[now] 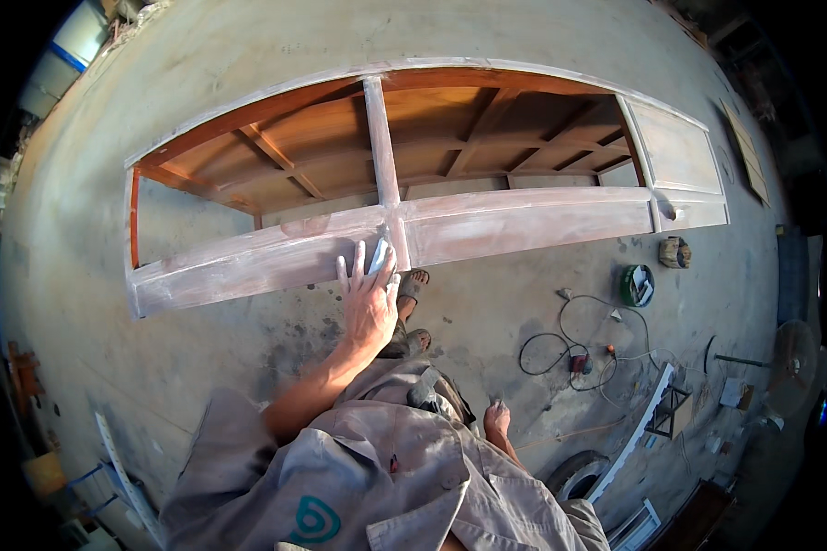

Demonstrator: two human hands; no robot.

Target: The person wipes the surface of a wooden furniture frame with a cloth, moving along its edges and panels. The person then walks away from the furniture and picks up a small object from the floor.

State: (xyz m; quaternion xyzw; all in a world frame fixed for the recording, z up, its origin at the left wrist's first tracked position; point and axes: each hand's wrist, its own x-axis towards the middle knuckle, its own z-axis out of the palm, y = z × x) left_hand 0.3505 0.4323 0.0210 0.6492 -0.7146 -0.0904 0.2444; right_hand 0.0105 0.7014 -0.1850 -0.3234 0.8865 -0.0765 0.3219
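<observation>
My left hand (369,310) is at the front rail of a long wooden furniture frame (524,225), just left of its middle post (382,147). Its fingers are spread against the rail and press a pale, bluish-white flat piece (378,256) to the wood. What that piece is, I cannot make out for certain; it resembles a folded sheet of sandpaper. Whitish, streaky residue covers the rail and post, while the inner boards show bare orange-brown. Low at my right side hangs my right hand (497,419), fingers curled closed. Whether anything is inside them is hidden.
Concrete floor surrounds the frame. To the right stand a dark green tub (636,286) and a brown container (674,253). Looped cables run to a red power tool (580,364). A tire (578,475), a long white strip (632,432) and a fan (793,363) are at lower right.
</observation>
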